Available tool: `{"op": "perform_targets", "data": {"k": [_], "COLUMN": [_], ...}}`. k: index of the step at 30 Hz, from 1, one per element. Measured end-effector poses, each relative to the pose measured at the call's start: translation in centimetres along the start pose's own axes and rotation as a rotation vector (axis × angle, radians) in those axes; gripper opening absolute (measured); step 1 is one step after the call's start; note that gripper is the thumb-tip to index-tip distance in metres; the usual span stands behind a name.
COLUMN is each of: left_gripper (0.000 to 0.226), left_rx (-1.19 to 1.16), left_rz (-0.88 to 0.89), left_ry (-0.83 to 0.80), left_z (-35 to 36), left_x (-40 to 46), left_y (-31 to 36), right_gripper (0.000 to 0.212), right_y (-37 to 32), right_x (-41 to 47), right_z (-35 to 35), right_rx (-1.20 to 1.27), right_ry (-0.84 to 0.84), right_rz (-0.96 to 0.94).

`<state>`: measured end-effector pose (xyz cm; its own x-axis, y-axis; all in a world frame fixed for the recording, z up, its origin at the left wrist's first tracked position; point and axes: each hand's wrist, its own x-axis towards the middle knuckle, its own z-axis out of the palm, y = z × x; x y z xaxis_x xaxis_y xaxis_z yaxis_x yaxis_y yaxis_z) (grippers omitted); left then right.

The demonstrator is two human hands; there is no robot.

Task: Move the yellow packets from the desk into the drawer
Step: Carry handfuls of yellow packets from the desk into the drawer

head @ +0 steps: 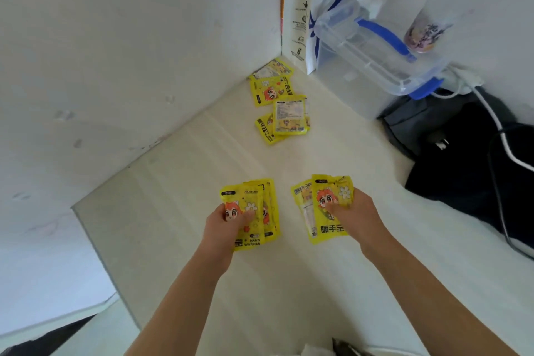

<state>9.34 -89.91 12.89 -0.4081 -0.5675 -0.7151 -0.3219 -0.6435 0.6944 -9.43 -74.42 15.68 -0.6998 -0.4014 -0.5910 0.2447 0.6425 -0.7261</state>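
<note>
Seen from above, 2 bare forearms reach over a pale desk [289, 283]. The left hand [224, 224] grips a small stack of yellow packets [254, 214], thumb pressed on the top one. The right hand [357, 211] clasps another bunch of packets [323, 208] the same way. More yellow packets [278, 101] lie loose in the far corner, near a clear plastic box [372, 52] with blue clips.
</note>
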Motion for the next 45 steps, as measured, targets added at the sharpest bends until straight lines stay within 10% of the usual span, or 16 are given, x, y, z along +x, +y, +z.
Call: {"op": "perform_targets", "data": {"k": [18, 45], "left_gripper": [0.030, 0.022], "left_rx": [0.201, 0.703], "left_rz": [-0.085, -0.079], "left_ry": [-0.287, -0.740], "left_z": [-6.9, 1.7], "left_x": [-10.3, -34.8], "left_y": [-8.5, -31.4], "right_gripper": [0.011, 0.011], "right_y": [13.4, 40.5], "right_x": [-20.9, -53.9], "right_z": [7.1, 2.2], "right_rx": [0.303, 0.870], "right_ry": [0.272, 0.851], "right_rz": [0.173, 0.373]}}
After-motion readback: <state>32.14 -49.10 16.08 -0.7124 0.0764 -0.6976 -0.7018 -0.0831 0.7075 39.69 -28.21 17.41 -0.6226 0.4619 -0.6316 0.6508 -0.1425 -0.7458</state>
